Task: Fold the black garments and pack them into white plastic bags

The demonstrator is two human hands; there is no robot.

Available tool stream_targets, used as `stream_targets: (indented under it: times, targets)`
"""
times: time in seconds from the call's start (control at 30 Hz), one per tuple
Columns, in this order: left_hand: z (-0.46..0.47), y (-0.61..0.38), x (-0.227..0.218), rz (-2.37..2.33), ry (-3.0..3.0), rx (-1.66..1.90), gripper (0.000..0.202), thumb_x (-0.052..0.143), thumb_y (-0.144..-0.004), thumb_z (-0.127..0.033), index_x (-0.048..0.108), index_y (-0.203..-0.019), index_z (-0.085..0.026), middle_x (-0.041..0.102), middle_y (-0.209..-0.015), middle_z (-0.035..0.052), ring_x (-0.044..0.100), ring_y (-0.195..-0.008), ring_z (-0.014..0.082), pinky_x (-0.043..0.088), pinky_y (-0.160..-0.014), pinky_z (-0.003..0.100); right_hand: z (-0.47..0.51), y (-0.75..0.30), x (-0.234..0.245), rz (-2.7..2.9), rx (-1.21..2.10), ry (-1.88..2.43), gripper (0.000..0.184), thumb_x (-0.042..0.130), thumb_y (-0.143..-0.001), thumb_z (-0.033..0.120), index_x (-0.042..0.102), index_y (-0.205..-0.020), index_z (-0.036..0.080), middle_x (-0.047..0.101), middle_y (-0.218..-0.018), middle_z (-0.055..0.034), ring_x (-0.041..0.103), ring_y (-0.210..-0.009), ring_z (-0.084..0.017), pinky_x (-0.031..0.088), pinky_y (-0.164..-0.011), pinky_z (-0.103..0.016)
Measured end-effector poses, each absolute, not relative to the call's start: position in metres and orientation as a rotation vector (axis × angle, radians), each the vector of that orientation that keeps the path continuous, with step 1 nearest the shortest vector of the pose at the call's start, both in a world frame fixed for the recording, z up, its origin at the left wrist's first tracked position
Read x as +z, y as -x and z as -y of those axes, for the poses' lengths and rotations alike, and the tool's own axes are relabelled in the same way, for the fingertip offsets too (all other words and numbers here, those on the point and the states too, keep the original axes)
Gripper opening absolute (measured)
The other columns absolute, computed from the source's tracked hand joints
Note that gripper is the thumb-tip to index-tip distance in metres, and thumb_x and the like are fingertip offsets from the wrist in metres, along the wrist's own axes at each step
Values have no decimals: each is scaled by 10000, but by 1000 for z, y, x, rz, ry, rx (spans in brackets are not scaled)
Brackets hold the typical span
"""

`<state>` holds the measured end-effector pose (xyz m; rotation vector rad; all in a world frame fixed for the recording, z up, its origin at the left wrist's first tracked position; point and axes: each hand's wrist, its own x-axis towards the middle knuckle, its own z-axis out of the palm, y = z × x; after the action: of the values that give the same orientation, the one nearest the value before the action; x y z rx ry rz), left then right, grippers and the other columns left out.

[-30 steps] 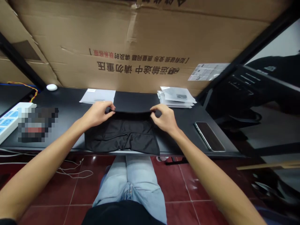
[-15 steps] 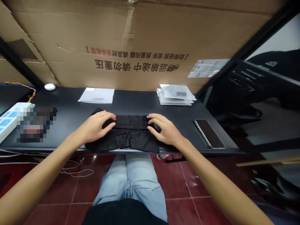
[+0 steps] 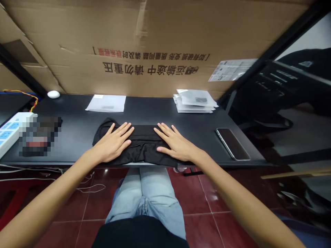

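Observation:
A piece of black cloth lies folded on the black table, along its front edge. Its left end is bunched up and a straight fold runs across it. My left hand rests flat on the left part of the cloth, fingers spread, with a ring on one finger. On the right part, my right hand lies palm down with its fingers stretched out and thumb apart. Neither hand grips the cloth. What is under the palms is hidden.
A clear flat packet and a stack of similar packets lie at the back, before a cardboard sheet. A phone is at the right. A white power strip, a blurred-out item and a white rounded object are left.
My hands were curled at the two ends of the cloth's fold. Now both have flattened onto the cloth, fingers extended and a little closer together.

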<state>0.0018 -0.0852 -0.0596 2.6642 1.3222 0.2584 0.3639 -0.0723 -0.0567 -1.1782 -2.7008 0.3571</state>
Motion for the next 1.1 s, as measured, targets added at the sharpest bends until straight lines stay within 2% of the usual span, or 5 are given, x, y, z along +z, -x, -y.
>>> stream_targets:
  times: [0.3, 0.57, 0.83, 0.97, 1.1]
  targets:
    - [115, 27, -51, -949, -2792, 148, 1256, 686, -906, -833, 24, -1822, -284, 171, -1869, 120, 171, -1734, 372, 85, -1424, 615, 114, -396, -53, 2836, 414, 976, 1295, 905, -815, 685, 154, -1805, 321, 204, -1864, -121, 181, -1723, -436, 108, -1385, -732]
    - [131, 62, -59, -802, -2866, 209, 947, 762, -968, -369, 282, -1784, -374, 340, -1825, 56, 327, -1694, 332, 243, -1412, 600, 132, -407, -65, 2761, 348, 1084, 1067, 620, -824, 30, 257, -1787, 308, 317, -1835, -75, 218, -1730, -329, 184, -1392, -683]
    - [129, 89, -62, -976, -2367, 669, 297, 635, -1045, -261, 809, -1280, -313, 812, -1352, 32, 740, -1327, 260, 527, -1249, 502, 115, -402, -55, 2348, 607, 1101, 306, 594, -1102, 376, 825, -1298, 330, 769, -1457, -44, 606, -1516, -320, 408, -1315, -635]
    - [114, 84, -53, -1375, -2119, 729, 294, 675, -1032, -497, 831, -1040, -248, 843, -1000, 21, 775, -907, 227, 623, -877, 344, 103, -394, -47, 2027, 652, 1302, 371, 666, -1044, 545, 853, -962, 235, 857, -1052, -60, 809, -1007, -294, 629, -917, -415]
    - [92, 73, -52, -1554, -1967, 790, 487, 613, -1002, -673, 764, -902, -221, 763, -831, 16, 682, -774, 207, 538, -716, 301, 87, -387, -45, 1934, 582, 1516, 550, 709, -976, 654, 622, -646, 223, 672, -657, 3, 612, -641, -185, 450, -632, -319]
